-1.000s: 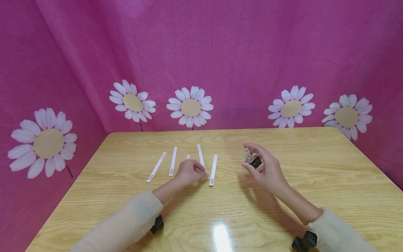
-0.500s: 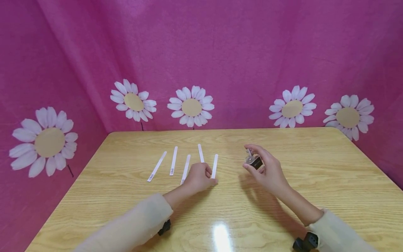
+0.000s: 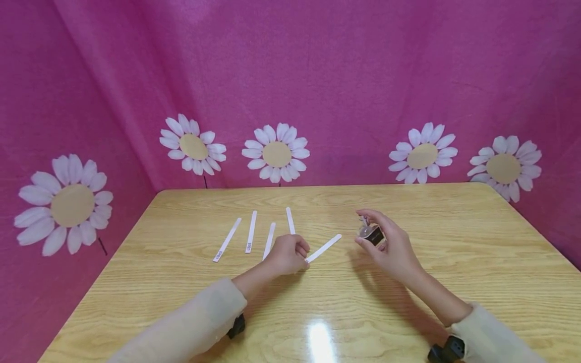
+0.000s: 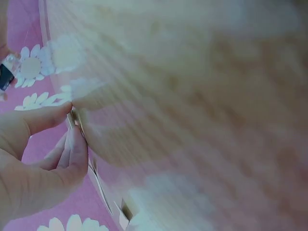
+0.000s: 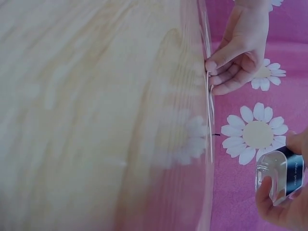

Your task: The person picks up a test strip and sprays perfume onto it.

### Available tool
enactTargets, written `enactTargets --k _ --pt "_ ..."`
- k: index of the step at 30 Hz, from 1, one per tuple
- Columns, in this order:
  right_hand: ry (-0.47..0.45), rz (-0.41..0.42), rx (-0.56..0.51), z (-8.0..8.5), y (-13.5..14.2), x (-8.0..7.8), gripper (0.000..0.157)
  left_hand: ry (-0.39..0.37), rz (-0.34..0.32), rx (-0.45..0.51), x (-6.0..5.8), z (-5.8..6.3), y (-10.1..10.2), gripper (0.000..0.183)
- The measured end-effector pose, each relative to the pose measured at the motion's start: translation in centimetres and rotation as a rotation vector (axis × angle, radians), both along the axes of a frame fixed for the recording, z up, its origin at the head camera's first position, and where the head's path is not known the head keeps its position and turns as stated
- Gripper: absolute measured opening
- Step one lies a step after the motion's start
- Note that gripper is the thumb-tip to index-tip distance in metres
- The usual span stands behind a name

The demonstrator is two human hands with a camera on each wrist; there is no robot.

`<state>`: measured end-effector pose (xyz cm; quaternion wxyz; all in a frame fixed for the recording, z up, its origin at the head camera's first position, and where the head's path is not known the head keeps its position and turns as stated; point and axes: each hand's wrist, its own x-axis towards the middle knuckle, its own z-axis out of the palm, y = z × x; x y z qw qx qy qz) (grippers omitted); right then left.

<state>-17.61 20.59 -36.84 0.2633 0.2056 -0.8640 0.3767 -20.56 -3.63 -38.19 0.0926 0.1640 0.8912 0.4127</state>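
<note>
My left hand is low over the table, thumb and fingertips pinching the near end of a white paper test strip. That strip slants away to the right, its far end toward the bottle. In the left wrist view the thumb and fingers of the left hand meet on the strip's thin edge. My right hand grips a small clear glass perfume bottle with a black label, held above the table. One finger lies over its spray top. In the right wrist view, the bottle lies between thumb and fingers.
More white strips lie left of the left hand: a slanted one, an upright one, one partly behind the hand, and another beyond it. A wooden table carries everything. A pink curtain with daisies stands behind.
My left hand has moved right to the rightmost strip and pinched it. The strip has swung from nearly upright to slanting right. The right hand with the bottle has shifted slightly right.
</note>
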Motion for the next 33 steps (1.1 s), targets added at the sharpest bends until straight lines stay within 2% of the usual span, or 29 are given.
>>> enactTargets --k 10,14,17,22,29,33 --pt "-0.006 0.004 0.039 -0.2 0.7 0.3 0.054 -0.036 -0.116 -0.003 -1.0 0.3 -0.3 0.022" --pt "-0.006 0.004 0.054 -0.3 0.9 0.4 0.054 -0.035 -0.138 -0.017 -1.1 0.4 -0.5 0.019" --pt "-0.005 0.007 0.061 -0.4 1.1 0.4 0.054 -0.056 -0.128 -0.001 -1.1 0.3 -0.8 0.017" --pt "-0.01 0.012 0.075 -0.4 1.0 0.3 0.054 -0.079 -0.07 0.046 -0.9 0.2 -1.3 0.016" --pt "-0.016 0.03 0.085 0.1 0.5 0.0 0.054 -0.176 0.096 0.206 -0.6 0.7 -1.5 0.014" --pt "0.02 0.039 0.072 0.4 0.0 -0.3 0.054 -0.174 0.17 0.278 -0.5 0.8 -1.5 0.015"
